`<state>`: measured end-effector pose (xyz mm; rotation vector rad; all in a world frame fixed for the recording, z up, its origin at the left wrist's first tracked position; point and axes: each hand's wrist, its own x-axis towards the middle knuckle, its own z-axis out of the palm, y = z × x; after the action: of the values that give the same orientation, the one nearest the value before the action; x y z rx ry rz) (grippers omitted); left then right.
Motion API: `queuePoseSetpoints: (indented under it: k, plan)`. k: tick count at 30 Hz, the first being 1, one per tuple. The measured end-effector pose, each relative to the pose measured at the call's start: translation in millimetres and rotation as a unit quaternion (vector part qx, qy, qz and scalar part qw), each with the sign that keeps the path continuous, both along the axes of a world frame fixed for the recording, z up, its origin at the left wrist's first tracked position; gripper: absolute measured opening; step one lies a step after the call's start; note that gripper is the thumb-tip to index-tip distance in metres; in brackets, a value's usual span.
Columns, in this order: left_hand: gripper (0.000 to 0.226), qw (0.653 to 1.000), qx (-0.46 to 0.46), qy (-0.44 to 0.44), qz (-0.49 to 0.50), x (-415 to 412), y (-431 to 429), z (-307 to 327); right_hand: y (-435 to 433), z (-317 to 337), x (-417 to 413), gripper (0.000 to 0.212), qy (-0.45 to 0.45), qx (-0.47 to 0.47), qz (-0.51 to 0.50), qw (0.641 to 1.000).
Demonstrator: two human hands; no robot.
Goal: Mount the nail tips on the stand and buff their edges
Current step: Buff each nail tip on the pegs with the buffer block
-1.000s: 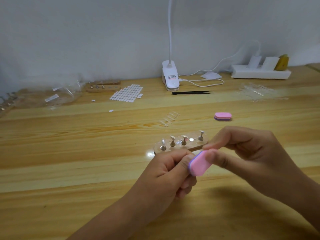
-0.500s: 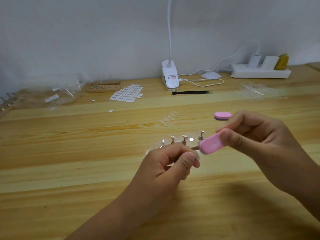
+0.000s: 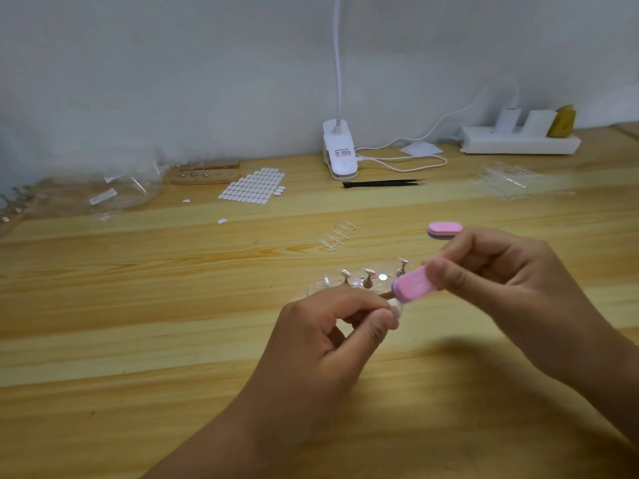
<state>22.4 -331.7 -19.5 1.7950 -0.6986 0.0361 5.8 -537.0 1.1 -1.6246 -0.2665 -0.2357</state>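
Center frame, above wooden table [image 3: 138, 305]: right hand [image 3: 511, 292] pinches pink buffer block [image 3: 413, 284] between thumb and fingers, block's lower end just above left hand [image 3: 332, 340]. Left hand's fingertips close on small clear nail tip [image 3: 397, 307], barely visible. Stand [image 3: 359, 280] with metal pegs lies just behind both hands. Second pink buffer [image 3: 445, 229] on table at right.

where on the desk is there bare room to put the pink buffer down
Bare wood lies left of the stand, in front of the sticker sheet, and along the near edge below both hands. A smaller patch sits between the spare buffer and the clear tips at the far right. It is crowded around the stand, the loose tips and the back wall.
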Motion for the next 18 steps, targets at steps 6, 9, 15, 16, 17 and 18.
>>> queuePoseSetpoints:
  k: [6, 9, 15, 16, 17, 18]
  plan:
    - [0.011, 1.000, -0.004, 0.002, 0.001, 1, 0, 1, 8, -6, -6, 0.016, 0.002, 0.008, 0.069, 0.998]
    - [0.007, 1.000, -0.011, 0.019, 0.002, 2, 1, -1, 1, -2, 0, 0.011, -0.009, 0.048, 0.019, 0.999]
    - [0.007, 0.996, -0.046, 0.076, 0.000, 3, 2, -5, -16, 2, 8, 0.008, 0.004, 0.062, -0.037, 0.997]
    - [0.006, 0.995, -0.051, 0.083, -0.001, 3, 2, -5, -15, 0, 7, 0.011, 0.005, 0.019, -0.034, 0.999]
    - [0.006, 0.995, -0.056, 0.087, -0.004, 3, 2, -5, -13, -2, 4, 0.015, 0.005, -0.033, -0.027, 0.999]
    - [0.006, 0.994, -0.058, 0.090, -0.006, 3, 2, -4, -9, -3, 2, 0.016, 0.003, -0.079, -0.014, 0.997]
